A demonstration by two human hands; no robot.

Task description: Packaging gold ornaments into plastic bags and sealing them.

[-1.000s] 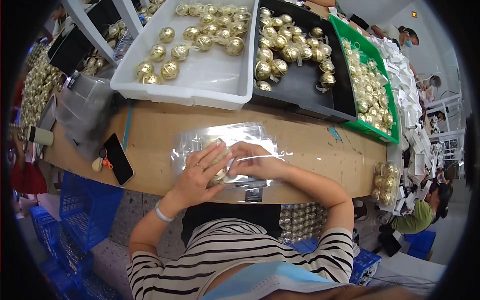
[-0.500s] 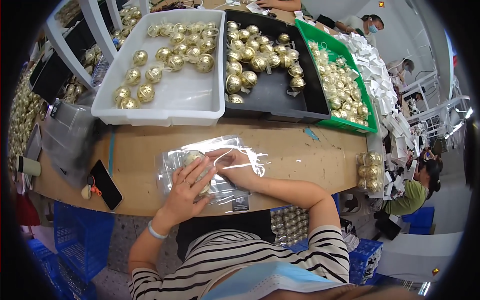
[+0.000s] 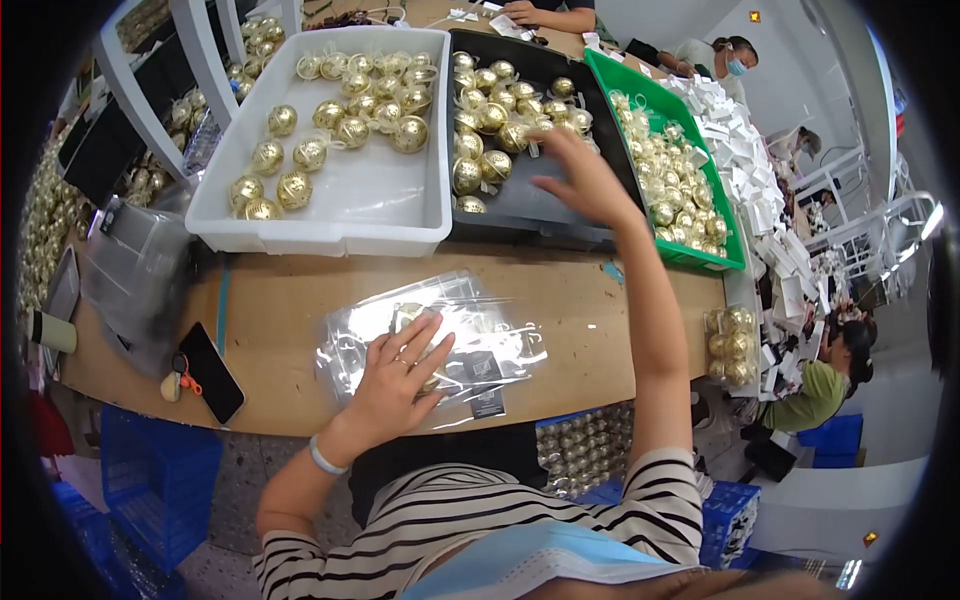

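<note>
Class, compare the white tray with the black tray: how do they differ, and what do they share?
The white tray stands on the left; the black tray is to its right. The right hand is over the black tray, while the white tray has no hand over it. Both hold gold balls.

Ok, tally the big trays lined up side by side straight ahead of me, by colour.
White tray: 1
Black tray: 1
Green tray: 1
Total: 3
</note>
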